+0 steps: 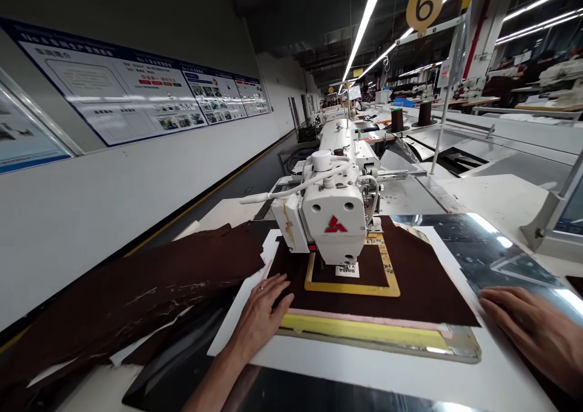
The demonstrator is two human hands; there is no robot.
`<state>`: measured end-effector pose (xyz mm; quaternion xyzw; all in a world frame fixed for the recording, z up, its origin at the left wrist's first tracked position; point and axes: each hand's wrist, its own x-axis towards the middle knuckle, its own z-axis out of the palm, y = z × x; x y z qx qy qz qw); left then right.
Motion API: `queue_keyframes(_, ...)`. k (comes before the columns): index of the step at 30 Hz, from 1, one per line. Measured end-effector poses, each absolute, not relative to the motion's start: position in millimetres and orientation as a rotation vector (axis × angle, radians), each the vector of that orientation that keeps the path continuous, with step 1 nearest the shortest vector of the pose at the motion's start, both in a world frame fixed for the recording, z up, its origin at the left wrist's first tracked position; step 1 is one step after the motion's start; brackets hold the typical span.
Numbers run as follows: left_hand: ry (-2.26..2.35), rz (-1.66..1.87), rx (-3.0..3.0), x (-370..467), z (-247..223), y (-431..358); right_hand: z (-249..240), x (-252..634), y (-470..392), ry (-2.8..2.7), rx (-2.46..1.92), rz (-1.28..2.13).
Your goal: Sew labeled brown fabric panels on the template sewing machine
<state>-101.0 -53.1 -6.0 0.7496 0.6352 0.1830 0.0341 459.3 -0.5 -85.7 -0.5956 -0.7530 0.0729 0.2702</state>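
A dark brown fabric panel (pixel 428 278) lies under the head of a white sewing machine (pixel 334 218). On the panel sits a yellow frame (pixel 353 289), and inside it a white label (pixel 347 270) with black lettering shows beneath the machine head. My left hand (pixel 264 306) lies flat at the panel's left edge, its fingers stretched out over the white sheet and fabric. My right hand (pixel 532 327) rests open at the right, beside the edge of the white sheet (pixel 378 372) and apart from the panel. A clear template with a yellow strip (pixel 364 332) shows under the panel's front edge.
A heap of brown fabric (pixel 150 284) is piled on the left. Behind stand two thread cones (pixel 398 119) and a metal pole (pixel 444 114). A screen on a bracket (pixel 569 199) borders the right side. A wall (pixel 113 206) with posters runs along the left.
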Motion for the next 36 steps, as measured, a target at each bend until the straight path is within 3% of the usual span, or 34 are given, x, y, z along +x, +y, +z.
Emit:
queue_keyframes(15, 1.969, 0.669, 2.269, -87.8, -8.8, -53.8, -41.3, 432.9, -11.8, -2.085, -1.746, 0.277)
queue_keyframes(24, 1.878, 0.634, 2.389, -52.7, -12.3, -73.8, -12.5, 443.8, -16.3, -1.712, -1.809, 0.303)
queue_keyframes(36, 1.901, 0.579, 2.243, -52.5, -11.0, -75.4, -21.8, 434.7, -16.1, -1.789, -1.741, 0.335)
